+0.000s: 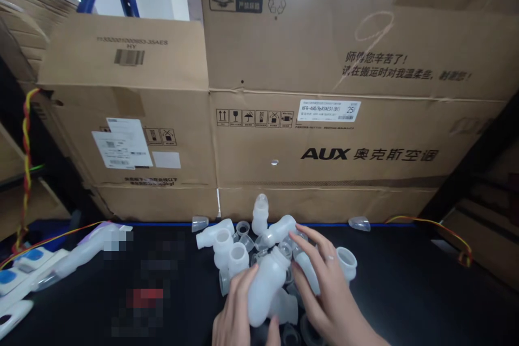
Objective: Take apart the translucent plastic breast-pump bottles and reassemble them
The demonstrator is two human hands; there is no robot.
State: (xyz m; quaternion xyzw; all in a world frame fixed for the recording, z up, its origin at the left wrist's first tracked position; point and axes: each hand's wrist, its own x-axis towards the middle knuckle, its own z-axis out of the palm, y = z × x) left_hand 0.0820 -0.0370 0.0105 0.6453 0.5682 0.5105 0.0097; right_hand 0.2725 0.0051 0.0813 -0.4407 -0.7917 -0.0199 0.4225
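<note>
A heap of small white translucent plastic bottles [227,240] and clear caps [242,227] lies on the black table [405,292]. My left hand [235,313] is wrapped round one white bottle [265,286] at the front of the heap, thumb on its lower side. My right hand [328,292] rests on the right side of the heap, fingers spread over another bottle [308,275] and touching the one beside it. One bottle [259,213] stands upright at the back.
Large cardboard boxes [324,135] form a wall behind the table. Two loose clear caps [199,223] [359,223] lie at its foot. White and blue devices [24,275] lie at the left. Red-yellow wires [26,157] hang at the left and run along the right.
</note>
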